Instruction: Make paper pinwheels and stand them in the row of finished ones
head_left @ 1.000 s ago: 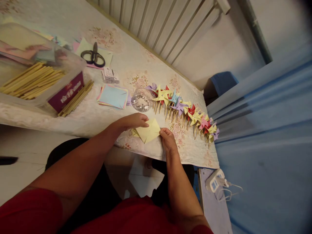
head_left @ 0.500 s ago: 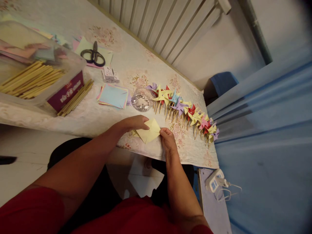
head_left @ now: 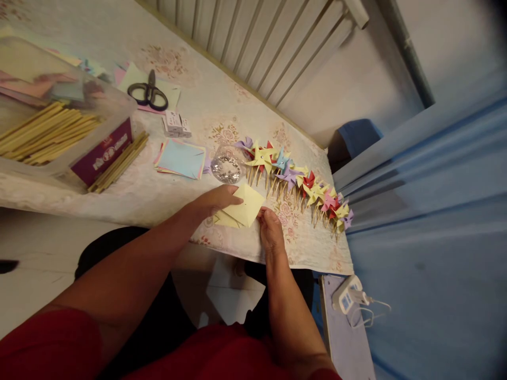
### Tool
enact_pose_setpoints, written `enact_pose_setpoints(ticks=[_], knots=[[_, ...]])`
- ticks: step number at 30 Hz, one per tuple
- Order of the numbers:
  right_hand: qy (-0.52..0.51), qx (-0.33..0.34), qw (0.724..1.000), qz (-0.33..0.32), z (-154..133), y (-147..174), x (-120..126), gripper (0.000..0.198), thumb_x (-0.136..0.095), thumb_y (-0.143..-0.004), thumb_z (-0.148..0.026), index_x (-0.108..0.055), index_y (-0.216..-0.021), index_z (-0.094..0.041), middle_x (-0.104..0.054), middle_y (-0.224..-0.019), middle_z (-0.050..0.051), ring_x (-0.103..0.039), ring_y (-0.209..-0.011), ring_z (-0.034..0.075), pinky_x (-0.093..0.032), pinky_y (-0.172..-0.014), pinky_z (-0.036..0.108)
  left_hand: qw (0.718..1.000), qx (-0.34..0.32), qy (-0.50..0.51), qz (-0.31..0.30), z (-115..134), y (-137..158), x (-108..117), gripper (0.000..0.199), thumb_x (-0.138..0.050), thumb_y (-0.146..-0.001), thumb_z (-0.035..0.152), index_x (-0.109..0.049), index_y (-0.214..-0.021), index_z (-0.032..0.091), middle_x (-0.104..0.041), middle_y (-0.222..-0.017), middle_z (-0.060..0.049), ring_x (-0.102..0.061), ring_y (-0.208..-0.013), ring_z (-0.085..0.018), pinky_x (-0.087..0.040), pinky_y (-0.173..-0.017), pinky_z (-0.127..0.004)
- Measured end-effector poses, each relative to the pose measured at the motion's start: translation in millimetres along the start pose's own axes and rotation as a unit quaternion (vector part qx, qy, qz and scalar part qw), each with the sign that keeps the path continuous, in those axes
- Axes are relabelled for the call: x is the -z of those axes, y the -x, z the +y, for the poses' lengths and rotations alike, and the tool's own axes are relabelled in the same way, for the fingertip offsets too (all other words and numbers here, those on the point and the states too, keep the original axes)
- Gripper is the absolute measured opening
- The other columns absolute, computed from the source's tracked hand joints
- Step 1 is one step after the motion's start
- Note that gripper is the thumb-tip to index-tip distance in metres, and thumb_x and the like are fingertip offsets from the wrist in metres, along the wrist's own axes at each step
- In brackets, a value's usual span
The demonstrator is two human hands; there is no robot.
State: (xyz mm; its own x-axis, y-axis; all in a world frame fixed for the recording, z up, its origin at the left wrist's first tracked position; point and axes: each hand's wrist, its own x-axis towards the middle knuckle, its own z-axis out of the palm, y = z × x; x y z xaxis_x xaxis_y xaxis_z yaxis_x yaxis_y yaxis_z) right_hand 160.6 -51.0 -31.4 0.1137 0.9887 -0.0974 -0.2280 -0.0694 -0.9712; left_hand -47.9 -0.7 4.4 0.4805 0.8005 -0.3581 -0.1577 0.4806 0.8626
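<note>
A pale yellow paper square [head_left: 250, 207] with a small dark dot near its middle is held just over the table. My left hand [head_left: 219, 200] grips its left side, thumb on top and fingers underneath. At the lower right edge, the closed fingertips of my right hand [head_left: 271, 228] pinch the paper. More yellow paper [head_left: 227, 219] lies beneath, partly covered by the held square. Beyond my hands stands a clear round container [head_left: 226, 164] of small shiny pieces. To its right is a row of colourful paper pinwheels [head_left: 291, 177] on sticks.
On the left are a stack of coloured paper squares [head_left: 180, 158], small boxes [head_left: 174, 124] and scissors [head_left: 148, 94]. A plastic bin [head_left: 35, 169] holds wooden sticks [head_left: 51, 134], with more sticks [head_left: 119, 163] beside it. A power strip [head_left: 348, 295] sits at the lower right.
The yellow square has turned in my hands and shifted slightly right and up, exposing more of the paper beneath. My right fingers have moved from its right corner to its lower right edge.
</note>
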Motion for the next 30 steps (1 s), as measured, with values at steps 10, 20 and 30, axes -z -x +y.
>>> enact_pose_setpoints(ticks=[10, 20, 30], knots=[[0.000, 0.006, 1.000, 0.021, 0, 2, -1, 0.033, -0.079, -0.069, -0.046, -0.071, -0.089, -0.021, -0.069, -0.076, -0.001, -0.061, -0.074, 0.015, -0.048, -0.084, 0.032, 0.988, -0.055, 0.141, -0.026, -4, -9, 1, 0.040, -0.076, -0.062, 0.016, -0.069, -0.100, 0.008, -0.075, -0.080, -0.009, -0.069, -0.071, -0.020, -0.053, -0.069, -0.030], [-0.051, 0.029, 0.995, 0.079, -1, 9, 1, 0.035, -0.080, -0.068, -0.033, -0.067, -0.099, -0.025, -0.070, -0.083, -0.002, -0.064, -0.082, 0.014, -0.050, -0.088, 0.032, 0.984, -0.064, 0.163, -0.019, 0, -15, -9, 0.034, -0.073, -0.062, 0.011, -0.068, -0.095, 0.009, -0.072, -0.073, -0.005, -0.067, -0.068, -0.017, -0.052, -0.069, -0.028], [-0.026, -0.003, 0.999, 0.046, -17, 14, 1, 0.031, -0.082, -0.069, -0.033, -0.073, -0.098, -0.024, -0.069, -0.098, 0.002, -0.062, -0.085, 0.015, -0.058, -0.072, 0.030, 0.979, -0.051, 0.197, -0.025, -1, -22, -13, 0.037, -0.073, -0.065, 0.007, -0.069, -0.102, 0.008, -0.075, -0.079, -0.008, -0.071, -0.077, -0.021, -0.055, -0.073, -0.031]])
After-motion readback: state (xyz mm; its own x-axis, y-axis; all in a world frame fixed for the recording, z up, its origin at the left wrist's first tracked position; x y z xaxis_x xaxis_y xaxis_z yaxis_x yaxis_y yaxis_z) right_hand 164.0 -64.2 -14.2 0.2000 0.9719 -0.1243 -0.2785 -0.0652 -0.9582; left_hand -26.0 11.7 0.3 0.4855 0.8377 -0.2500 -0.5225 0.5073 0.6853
